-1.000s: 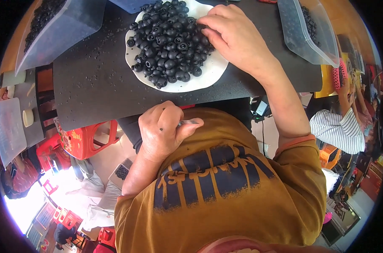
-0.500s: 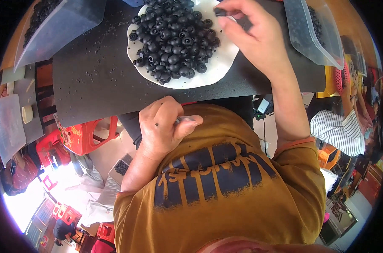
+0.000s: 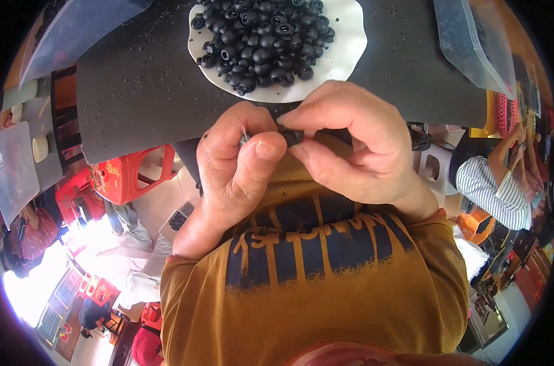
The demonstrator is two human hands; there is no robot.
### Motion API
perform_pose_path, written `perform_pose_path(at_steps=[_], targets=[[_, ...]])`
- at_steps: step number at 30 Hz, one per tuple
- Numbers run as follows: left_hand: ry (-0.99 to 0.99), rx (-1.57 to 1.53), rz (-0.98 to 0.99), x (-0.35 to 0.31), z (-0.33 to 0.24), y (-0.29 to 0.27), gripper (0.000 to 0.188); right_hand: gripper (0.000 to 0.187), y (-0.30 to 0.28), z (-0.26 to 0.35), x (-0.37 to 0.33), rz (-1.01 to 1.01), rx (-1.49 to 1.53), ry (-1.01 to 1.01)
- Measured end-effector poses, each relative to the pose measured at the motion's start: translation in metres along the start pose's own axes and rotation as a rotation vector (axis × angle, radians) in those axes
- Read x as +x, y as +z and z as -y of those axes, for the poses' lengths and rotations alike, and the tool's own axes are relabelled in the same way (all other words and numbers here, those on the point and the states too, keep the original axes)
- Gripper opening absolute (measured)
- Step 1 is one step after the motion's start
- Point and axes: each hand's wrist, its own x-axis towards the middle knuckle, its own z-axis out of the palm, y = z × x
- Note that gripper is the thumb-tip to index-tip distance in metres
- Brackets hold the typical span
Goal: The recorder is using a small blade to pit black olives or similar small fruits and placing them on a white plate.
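My right hand pinches a small black round part between thumb and fingertips, just in front of the plate. Close against it is my left hand, closed, with a thin shiny metal tool poking out between thumb and forefinger. Most of that tool is hidden, so its kind cannot be made out. The thumb tip of the left hand meets the black part or nearly does. Beyond both hands, a white wavy-rimmed plate bears a heap of similar black parts, several showing a hole.
The dark table is strewn with tiny black scraps. Clear plastic bins stand at the far left and far right. A red stool is left below the table edge. At right, another person in a striped sleeve sits nearby.
My right hand has come from the plate's right rim down toward my left hand, bringing the black part. My left hand has lifted slightly. The whole view has shifted a little.
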Motion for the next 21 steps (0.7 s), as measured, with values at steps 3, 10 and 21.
perform_pose_path(at_steps=[3, 10, 21], targets=[[0.004, -0.012, -0.004, -0.003, 0.001, 0.001, 0.035, 0.021, 0.005, -0.003, -0.008, -0.006, 0.239, 0.132], [0.233, 0.24, 0.001, -0.004, 0.009, 0.0, 0.039, 0.022, 0.006, 0.01, -0.012, 0.006, 0.918, 0.523], [0.226, 0.221, -0.008, -0.004, 0.009, 0.003, 0.044, 0.018, 0.01, 0.008, -0.013, 0.025, 0.968, 0.486]])
